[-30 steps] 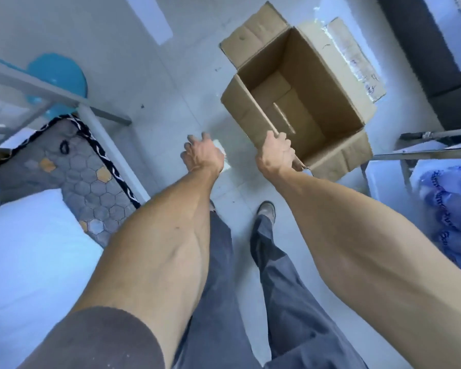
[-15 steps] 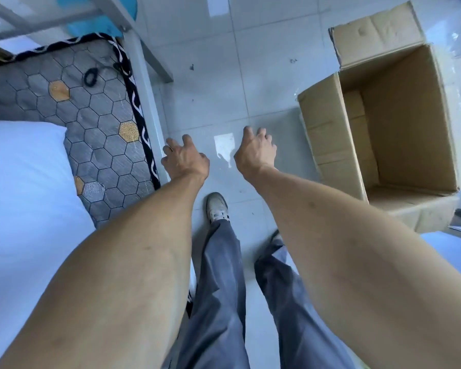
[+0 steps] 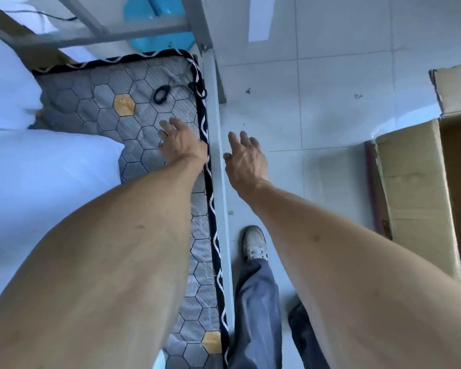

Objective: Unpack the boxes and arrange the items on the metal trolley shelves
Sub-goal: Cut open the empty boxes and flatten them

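Observation:
An opened brown cardboard box (image 3: pixel 415 198) lies on the tiled floor at the right edge, partly cut off by the frame. My left hand (image 3: pixel 183 142) is stretched out over the hexagon-patterned mattress (image 3: pixel 141 121), fingers spread and holding nothing. My right hand (image 3: pixel 246 158) hovers over the floor just right of the grey metal bed rail (image 3: pixel 218 161), fingers loosely extended and empty. Both hands are well left of the box. No trolley is in view.
White bedding (image 3: pixel 45 177) covers the left of the bed. A small black coiled cord (image 3: pixel 161 94) lies on the mattress. A blue round object (image 3: pixel 155 27) sits under the metal frame bars at the top. My shoe (image 3: pixel 254 242) and grey trousers stand beside the rail.
My right hand let go of the box flap. Both arms and my view swung left, so the box slid to the right edge and the bed now fills the left.

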